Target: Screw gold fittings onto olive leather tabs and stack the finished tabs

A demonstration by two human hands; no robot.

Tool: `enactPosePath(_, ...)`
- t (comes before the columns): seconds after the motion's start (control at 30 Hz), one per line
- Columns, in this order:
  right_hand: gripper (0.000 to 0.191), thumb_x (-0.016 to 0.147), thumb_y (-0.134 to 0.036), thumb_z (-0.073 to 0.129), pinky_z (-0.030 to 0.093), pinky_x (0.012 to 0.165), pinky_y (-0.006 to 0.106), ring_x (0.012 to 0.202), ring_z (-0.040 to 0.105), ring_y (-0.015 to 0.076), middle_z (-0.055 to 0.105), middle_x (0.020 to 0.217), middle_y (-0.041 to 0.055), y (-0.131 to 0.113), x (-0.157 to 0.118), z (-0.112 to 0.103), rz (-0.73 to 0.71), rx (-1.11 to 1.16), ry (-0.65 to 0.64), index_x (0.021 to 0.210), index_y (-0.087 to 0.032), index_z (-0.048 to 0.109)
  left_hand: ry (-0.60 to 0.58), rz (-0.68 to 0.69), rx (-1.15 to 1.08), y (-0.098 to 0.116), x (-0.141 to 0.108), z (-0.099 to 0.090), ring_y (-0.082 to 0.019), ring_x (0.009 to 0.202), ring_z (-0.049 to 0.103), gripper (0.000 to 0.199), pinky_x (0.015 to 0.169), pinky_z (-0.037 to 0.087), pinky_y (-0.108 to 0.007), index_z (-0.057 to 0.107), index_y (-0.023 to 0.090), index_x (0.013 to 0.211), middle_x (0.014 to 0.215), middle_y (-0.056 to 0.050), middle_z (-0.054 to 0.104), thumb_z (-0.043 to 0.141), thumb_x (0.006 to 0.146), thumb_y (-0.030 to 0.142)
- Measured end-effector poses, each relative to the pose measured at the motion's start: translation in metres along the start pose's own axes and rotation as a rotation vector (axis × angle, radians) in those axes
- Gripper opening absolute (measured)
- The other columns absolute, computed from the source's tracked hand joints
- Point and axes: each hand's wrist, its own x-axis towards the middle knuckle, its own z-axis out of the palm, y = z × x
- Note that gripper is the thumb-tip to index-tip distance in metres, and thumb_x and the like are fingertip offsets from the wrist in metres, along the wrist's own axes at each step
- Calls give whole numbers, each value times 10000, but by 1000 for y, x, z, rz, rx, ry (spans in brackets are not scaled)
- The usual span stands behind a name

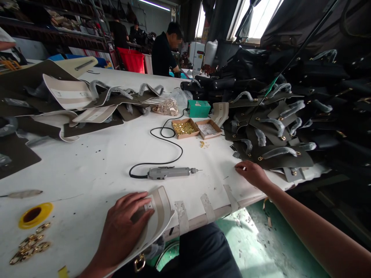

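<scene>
My left hand (124, 224) lies over a beige and grey bag panel (162, 208) at the table's front edge, its thumb and fingers closing around a small pale patch with holes. Below that panel hangs a gold buckle (139, 262) beside clear plastic wrap. Toward the right edge of the table, my right hand (252, 173) is closed in a pinch; whatever its fingertips hold is too small to make out. A grey electric screwdriver (171, 172) rests between the hands, farther back, its bit pointing right.
Behind the screwdriver stand a box of gold fittings (185, 133), a box of small clear pieces (208, 136) and a green box (198, 109). Bag panels (95, 104) pile up left, dark bags (278, 150) right. Gold rings (29, 245) lie near yellow tape (36, 215). A co-worker (165, 50) stands behind.
</scene>
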Motion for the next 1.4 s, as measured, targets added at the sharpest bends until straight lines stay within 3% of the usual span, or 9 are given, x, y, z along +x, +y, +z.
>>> enactPosePath(0.13, 204, 879, -368, 600, 450, 749, 312, 819, 667, 209, 756, 986, 26, -3, -2, -2, 34, -17, -8, 920, -252, 762, -33, -40, -22, 3, 1, -1, -324, 1315, 558, 321, 1090, 440, -532, 779, 354, 1116, 1322, -3, 716, 611, 928, 553)
enactPosePath(0.43, 244, 867, -368, 609, 482, 747, 303, 830, 704, 220, 794, 923, 31, -4, -3, -4, 126, 7, -25, 962, -241, 795, -45, -57, -36, 3, 1, -2, -313, 1320, 546, 310, 1116, 414, -537, 772, 356, 1120, 1320, 2, 714, 605, 932, 537)
enactPosePath(0.77, 235, 885, -355, 615, 458, 743, 297, 882, 689, 225, 785, 1035, 15, -8, 6, -11, 55, -131, -105, 1006, -290, 806, -13, -26, -31, 2, 1, -1, -312, 1296, 573, 285, 1098, 446, -520, 777, 368, 1106, 1302, 4, 725, 616, 922, 517)
enactPosePath(1.1, 140, 664, -165, 717, 410, 632, 285, 761, 680, 225, 778, 849, 37, -29, 48, -32, -42, -205, -340, 752, -250, 785, -23, -14, 17, 4, 0, -3, -302, 1309, 573, 259, 1094, 455, -498, 786, 346, 1116, 1316, 0, 723, 657, 920, 457)
enactPosePath(1.3, 82, 614, -171, 728, 439, 536, 271, 561, 669, 210, 704, 597, 44, -35, 57, -37, 22, -129, -500, 685, -199, 759, 3, -12, 18, 4, -2, -2, -301, 1281, 599, 252, 1060, 483, -475, 792, 335, 1117, 1309, -15, 729, 694, 907, 434)
enactPosePath(1.4, 82, 648, -216, 707, 450, 484, 247, 534, 664, 194, 718, 616, 57, -32, 54, -36, 67, -67, -553, 711, -177, 744, 14, 7, 15, 4, -2, -2, -304, 1281, 602, 260, 1053, 487, -475, 789, 334, 1127, 1311, -12, 728, 698, 907, 438)
